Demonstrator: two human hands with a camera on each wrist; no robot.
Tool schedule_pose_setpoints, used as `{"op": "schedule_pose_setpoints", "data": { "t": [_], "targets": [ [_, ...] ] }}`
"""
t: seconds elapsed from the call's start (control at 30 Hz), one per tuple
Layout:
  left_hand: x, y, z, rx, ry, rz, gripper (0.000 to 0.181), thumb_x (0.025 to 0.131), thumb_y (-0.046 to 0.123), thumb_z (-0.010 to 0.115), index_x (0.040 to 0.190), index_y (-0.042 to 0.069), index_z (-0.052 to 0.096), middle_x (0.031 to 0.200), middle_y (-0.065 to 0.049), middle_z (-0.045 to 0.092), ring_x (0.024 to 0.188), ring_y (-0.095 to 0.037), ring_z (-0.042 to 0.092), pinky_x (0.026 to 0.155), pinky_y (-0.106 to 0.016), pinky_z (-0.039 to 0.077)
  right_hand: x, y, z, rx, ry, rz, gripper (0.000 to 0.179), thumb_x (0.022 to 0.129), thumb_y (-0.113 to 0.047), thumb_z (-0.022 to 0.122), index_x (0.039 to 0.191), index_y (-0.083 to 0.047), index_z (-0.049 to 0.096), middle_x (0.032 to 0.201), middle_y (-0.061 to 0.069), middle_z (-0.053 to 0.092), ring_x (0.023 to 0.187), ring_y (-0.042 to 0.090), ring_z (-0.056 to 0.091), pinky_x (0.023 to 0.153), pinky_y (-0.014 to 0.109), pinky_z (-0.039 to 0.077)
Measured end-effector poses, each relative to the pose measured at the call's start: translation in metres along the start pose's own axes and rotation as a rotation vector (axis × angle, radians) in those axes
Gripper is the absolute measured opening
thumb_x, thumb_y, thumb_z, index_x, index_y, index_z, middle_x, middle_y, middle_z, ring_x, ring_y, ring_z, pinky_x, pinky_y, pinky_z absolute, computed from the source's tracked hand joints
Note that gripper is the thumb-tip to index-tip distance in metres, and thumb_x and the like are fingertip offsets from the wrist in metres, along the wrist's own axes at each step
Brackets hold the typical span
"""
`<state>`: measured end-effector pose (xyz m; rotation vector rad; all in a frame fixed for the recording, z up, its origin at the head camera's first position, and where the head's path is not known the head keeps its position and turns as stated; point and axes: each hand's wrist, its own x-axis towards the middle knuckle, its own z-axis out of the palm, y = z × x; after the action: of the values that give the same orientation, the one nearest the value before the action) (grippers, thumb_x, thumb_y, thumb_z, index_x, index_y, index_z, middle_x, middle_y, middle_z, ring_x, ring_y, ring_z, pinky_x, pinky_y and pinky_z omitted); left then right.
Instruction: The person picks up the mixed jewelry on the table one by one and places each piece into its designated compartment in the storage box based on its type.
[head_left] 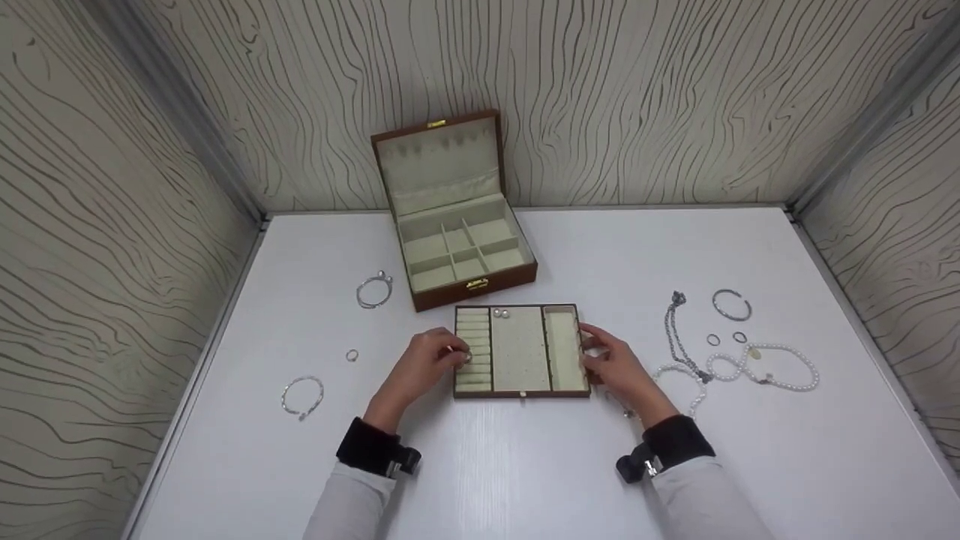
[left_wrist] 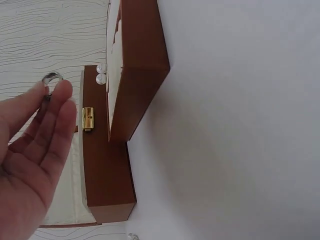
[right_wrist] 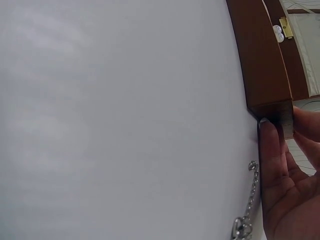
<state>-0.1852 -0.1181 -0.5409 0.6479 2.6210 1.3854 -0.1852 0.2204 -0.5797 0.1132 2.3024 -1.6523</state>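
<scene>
My left hand [head_left: 431,356] pinches a small silver ring [left_wrist: 52,77] between thumb and fingertips, over the ring-roll section of a brown jewelry tray [head_left: 517,393]. Cream padded rolls [head_left: 473,379] fill that left section. Two pearl earrings [head_left: 501,313] sit at the top of the tray's flat middle panel, and its right compartment [head_left: 564,349] is a long open trough. At the opposite end, my right hand [head_left: 611,364] grips the tray's right side, fingers at the rim and low against the end wall in the right wrist view.
Behind the tray stands an open brown jewelry box [head_left: 472,289] with divided compartments. On the left lie a charm bracelet [head_left: 374,292], a small ring [head_left: 352,355] and another bracelet [head_left: 302,397]. To the right are a silver chain [head_left: 673,334], a bangle [head_left: 732,305], rings [head_left: 713,340] and pearl strands [head_left: 806,367].
</scene>
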Motion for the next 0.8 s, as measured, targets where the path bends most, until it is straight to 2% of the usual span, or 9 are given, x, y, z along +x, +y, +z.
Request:
{"op": "schedule_pose_setpoints", "data": {
  "t": [0.13,0.23,0.53,0.8],
  "targets": [
    [-0.002,0.0,0.007,0.079,-0.088,-0.016,0.007,0.091,0.006,0.069,0.094,0.004,0.074,0.089,0.002,0.063,0.084,-0.013,0.059,0.073,-0.028,0.051,0.001,0.0,0.0,-0.003,-0.003,-0.009,0.057,0.097,-0.001,0.055,0.15,-0.007,0.038,0.129,0.02,0.049,0.083,0.02,0.055,0.069,0.033,0.053],
    [-0.003,0.0,0.012,0.11,-0.125,-0.026,0.006,0.09,0.008,0.071,0.094,0.005,0.075,0.088,0.004,0.062,0.083,-0.011,0.058,0.072,-0.028,0.051,0.002,0.001,0.0,-0.012,-0.004,-0.005,0.057,0.096,0.0,0.055,0.15,-0.007,0.038,0.13,0.019,0.049,0.082,0.02,0.054,0.068,0.032,0.053],
    [-0.004,-0.001,0.019,0.211,-0.127,-0.06,0.006,0.089,0.012,0.072,0.093,0.009,0.075,0.085,0.007,0.06,0.081,-0.011,0.058,0.073,-0.027,0.05,0.004,0.002,-0.001,-0.019,0.003,-0.019,0.057,0.096,0.001,0.056,0.149,-0.007,0.039,0.128,0.019,0.051,0.08,0.02,0.054,0.067,0.033,0.053],
    [-0.006,-0.001,0.021,0.204,-0.135,-0.074,0.006,0.088,0.011,0.073,0.093,0.008,0.075,0.086,0.006,0.061,0.082,-0.011,0.059,0.074,-0.028,0.051,0.003,0.001,0.0,-0.026,0.003,-0.025,0.057,0.095,0.002,0.056,0.149,-0.006,0.04,0.126,0.019,0.051,0.08,0.02,0.055,0.067,0.033,0.054]
  ]
}}
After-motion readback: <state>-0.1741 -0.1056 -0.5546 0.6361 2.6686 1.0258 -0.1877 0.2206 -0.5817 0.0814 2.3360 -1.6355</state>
